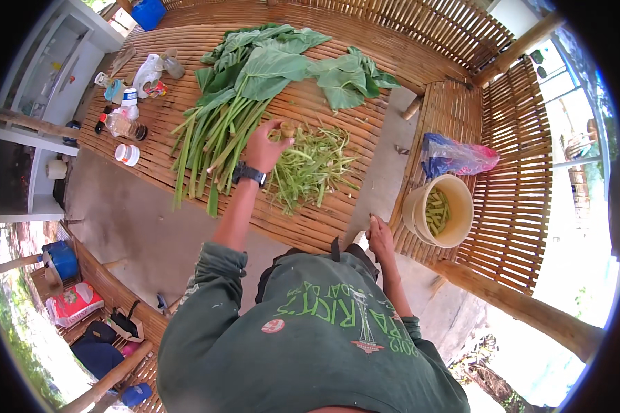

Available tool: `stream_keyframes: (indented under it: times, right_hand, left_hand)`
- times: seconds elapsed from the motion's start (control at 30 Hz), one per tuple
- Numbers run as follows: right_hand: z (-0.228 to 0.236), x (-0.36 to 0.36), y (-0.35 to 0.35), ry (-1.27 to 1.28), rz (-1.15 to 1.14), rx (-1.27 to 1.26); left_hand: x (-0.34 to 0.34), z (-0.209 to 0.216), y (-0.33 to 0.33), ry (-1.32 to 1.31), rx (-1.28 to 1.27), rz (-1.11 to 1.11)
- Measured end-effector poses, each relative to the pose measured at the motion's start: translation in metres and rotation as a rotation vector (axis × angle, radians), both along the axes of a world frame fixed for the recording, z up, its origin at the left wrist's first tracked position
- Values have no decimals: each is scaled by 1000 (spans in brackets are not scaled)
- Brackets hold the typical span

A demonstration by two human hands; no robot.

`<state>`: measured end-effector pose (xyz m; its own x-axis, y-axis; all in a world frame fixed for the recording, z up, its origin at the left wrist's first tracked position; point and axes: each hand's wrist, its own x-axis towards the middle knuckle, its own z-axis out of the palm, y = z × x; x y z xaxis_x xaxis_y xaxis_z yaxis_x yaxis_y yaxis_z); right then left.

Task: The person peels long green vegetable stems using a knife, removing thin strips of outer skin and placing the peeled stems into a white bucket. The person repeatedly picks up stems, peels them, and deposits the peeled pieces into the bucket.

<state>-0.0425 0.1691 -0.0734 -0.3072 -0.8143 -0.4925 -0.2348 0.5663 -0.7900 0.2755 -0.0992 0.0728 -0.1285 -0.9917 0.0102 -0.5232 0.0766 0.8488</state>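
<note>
Over the slatted bamboo table (310, 237), my left hand (263, 148) is closed, its thumb and fingertips around a small brownish piece (287, 129) whose kind I cannot make out. Just right of it lies a heap of pale green stem peelings (317, 165). Beneath and left of my wrist, which has a black watch (249, 174), long green stalks (210, 148) run up to big broad leaves (275, 69). Down at my right side, off the table's edge, my right hand (381, 239) is curled closed; what it grips is mostly hidden.
A cream bucket (461, 220) with cut green stem pieces (437, 210) stands on the bamboo bench at right, near a blue and pink plastic bag (455, 155). Bottles (125, 127), a white jar (127, 154) and other containers crowd the table's left side. A wooden pole (523, 310) edges the bench.
</note>
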Motion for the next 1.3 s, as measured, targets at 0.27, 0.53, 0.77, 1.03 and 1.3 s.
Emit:
stream_keyframes:
  times: [0.27, 0.53, 0.77, 1.03, 1.3]
  right_hand:
    - [76, 48, -71, 161, 25, -192]
    - [154, 101, -114, 58, 127, -316]
    - [189, 127, -130, 94, 440, -459]
    - [177, 155, -149, 180, 477, -531]
    - [162, 161, -161, 252, 569, -590]
  left_hand:
    - [42, 60, 19, 453, -223, -40]
    - [62, 20, -1, 1056, 204, 422]
    - [43, -62, -4, 1221, 567, 672]
    - [21, -63, 3, 1300, 607, 641]
    - [19, -86, 18, 1274, 828, 390]
